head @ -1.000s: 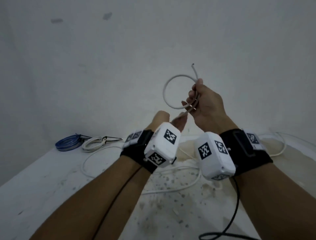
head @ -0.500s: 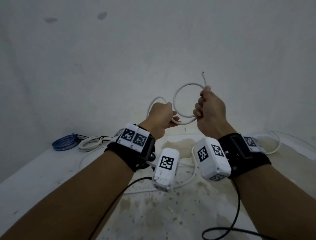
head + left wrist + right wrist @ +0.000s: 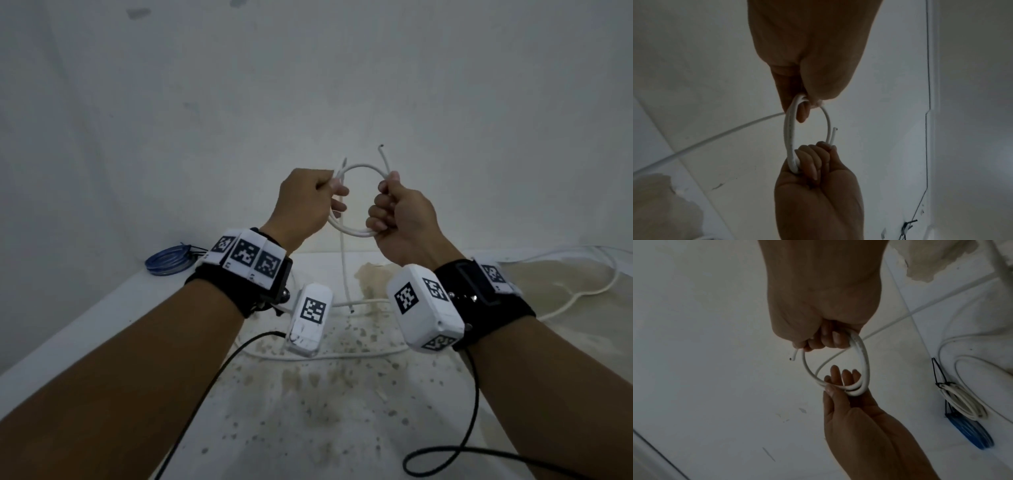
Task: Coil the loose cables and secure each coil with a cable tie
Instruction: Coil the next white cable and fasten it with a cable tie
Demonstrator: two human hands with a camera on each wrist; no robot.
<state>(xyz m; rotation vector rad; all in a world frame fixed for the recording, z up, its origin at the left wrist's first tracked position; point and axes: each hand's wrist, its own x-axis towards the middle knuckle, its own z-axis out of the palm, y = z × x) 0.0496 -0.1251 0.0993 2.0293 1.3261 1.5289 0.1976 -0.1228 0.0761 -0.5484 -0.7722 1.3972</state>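
A white cable [image 3: 363, 167] is wound into a small coil of about two loops, held up in front of the wall. My left hand [image 3: 337, 192] grips the coil's left side, thumb pressed on the strands [image 3: 854, 390]. The coil's right side sits inside the closed fingers of my right hand [image 3: 383, 202]. One short cut end [image 3: 382, 148] sticks up above the right hand. The cable's tail [image 3: 344, 267] hangs from the left side down toward the table. In the left wrist view the coil [image 3: 790, 138] spans between both hands.
A blue coil [image 3: 168, 263] lies at the table's back left, beside a tied white coil [image 3: 962, 402] with black cable ties [image 3: 939, 373]. More loose white cable [image 3: 582, 284] sprawls at the back right. Black camera leads [image 3: 472, 411] trail over the stained table [image 3: 325, 411] below my forearms.
Both hands have risen. My left hand has swung a further loop of cable up and laid it against the coil in my right hand.
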